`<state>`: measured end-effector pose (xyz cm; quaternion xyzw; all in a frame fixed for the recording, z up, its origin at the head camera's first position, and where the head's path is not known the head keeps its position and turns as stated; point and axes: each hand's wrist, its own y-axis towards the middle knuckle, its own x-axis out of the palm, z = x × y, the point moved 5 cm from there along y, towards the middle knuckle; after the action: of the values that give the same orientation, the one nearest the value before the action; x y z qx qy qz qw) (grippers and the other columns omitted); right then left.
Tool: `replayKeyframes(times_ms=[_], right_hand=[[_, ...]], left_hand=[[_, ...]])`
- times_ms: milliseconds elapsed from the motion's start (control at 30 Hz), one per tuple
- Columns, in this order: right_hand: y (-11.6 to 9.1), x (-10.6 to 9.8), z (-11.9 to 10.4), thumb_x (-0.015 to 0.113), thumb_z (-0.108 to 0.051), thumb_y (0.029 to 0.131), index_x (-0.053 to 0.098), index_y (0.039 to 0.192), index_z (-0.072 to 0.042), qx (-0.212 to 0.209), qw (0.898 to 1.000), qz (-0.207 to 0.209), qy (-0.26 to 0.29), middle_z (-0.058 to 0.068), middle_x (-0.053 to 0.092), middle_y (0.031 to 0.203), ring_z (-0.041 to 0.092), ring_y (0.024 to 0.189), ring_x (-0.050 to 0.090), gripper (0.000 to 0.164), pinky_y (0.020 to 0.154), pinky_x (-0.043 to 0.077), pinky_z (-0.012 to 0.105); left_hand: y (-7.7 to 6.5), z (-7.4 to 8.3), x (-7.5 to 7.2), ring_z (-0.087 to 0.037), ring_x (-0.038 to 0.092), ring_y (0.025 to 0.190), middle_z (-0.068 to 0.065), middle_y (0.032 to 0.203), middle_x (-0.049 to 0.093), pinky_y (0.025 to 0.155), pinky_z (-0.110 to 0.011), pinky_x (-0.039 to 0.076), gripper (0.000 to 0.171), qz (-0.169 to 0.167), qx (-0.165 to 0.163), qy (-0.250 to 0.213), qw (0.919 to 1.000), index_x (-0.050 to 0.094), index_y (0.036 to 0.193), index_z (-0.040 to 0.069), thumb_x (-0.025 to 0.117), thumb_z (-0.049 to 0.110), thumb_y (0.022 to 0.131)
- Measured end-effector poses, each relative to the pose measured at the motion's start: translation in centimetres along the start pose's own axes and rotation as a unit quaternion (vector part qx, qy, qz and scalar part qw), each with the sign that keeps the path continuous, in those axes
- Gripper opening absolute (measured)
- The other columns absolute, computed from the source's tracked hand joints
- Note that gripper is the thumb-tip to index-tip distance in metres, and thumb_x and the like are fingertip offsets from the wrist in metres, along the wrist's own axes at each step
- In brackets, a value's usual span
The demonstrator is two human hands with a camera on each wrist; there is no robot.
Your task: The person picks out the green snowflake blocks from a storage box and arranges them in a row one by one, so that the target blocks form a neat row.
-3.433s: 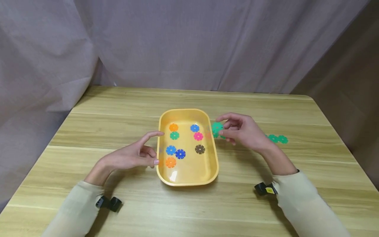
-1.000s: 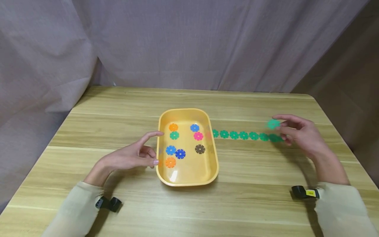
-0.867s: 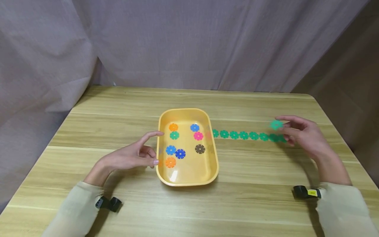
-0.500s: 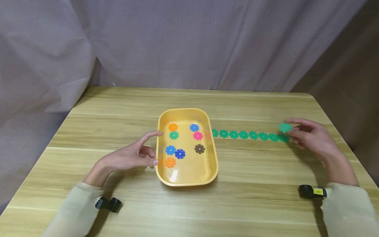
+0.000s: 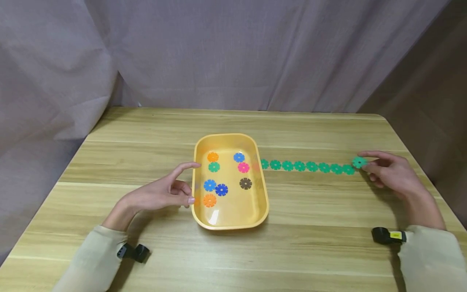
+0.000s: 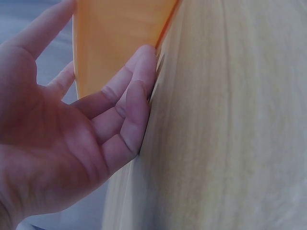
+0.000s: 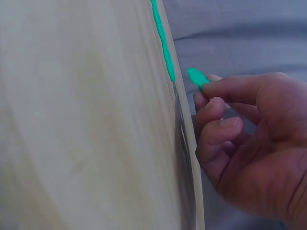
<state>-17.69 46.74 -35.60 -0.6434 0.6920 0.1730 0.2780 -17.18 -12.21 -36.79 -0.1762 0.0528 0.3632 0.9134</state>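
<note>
My left hand (image 5: 160,190) rests at the left rim of a yellow plastic tray (image 5: 233,217), thumb and index finger spread apart along it. In the left wrist view, the other fingers of the left hand (image 6: 72,139) bend loosely against the table beside the tray. My right hand (image 5: 394,172) pinches a green notched flower disc (image 5: 359,162) between thumb and index finger. Just left of it lies the right end of a row of green flower discs (image 5: 300,166). The right wrist view shows the held disc (image 7: 196,76) raised off the table, apart from the row.
Inside the tray lie loose discs: orange (image 5: 209,200), light blue (image 5: 210,185), dark blue (image 5: 221,190), pink (image 5: 243,167), brown (image 5: 245,183) and green (image 5: 214,166). The wooden table (image 5: 303,251) ends at a grey curtain (image 5: 233,56) behind.
My right hand has carried the green disc rightward from near the tray, along the row and past its right end, lowering it lately. My left hand stays at the tray.
</note>
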Motion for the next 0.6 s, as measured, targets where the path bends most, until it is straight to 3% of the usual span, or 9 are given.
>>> replayKeyframes(times_ms=[300, 600], right_hand=[[-0.03, -0.33, 0.47, 0.058, -0.014, 0.106, 0.066, 0.122, -0.034, 0.013, 0.999, 0.001, -0.042, -0.004, 0.058, 0.074, 0.012, 0.062, 0.052, 0.026, 0.053, 0.047, 0.031], [-0.16, -0.21, 0.82, 0.059, -0.013, 0.106, 0.064, 0.116, -0.037, 0.031, 0.998, -0.021, -0.045, -0.003, 0.055, 0.074, 0.011, 0.062, 0.050, 0.027, 0.054, 0.046, 0.031]], left_hand=[[-0.07, -0.10, 0.05, -0.030, 0.068, 0.095, -0.014, 0.109, 0.068, 0.087, -0.035, 0.055, 0.091, -0.002, 0.001, -0.009, 1.0000, 0.017, 0.165, 0.031, 0.078, 0.021, 0.098], [-0.10, 0.04, 0.05, -0.030, 0.068, 0.094, -0.014, 0.108, 0.068, 0.086, -0.034, 0.055, 0.090, 0.000, 0.000, -0.009, 1.0000, 0.019, 0.164, 0.032, 0.078, 0.021, 0.098]])
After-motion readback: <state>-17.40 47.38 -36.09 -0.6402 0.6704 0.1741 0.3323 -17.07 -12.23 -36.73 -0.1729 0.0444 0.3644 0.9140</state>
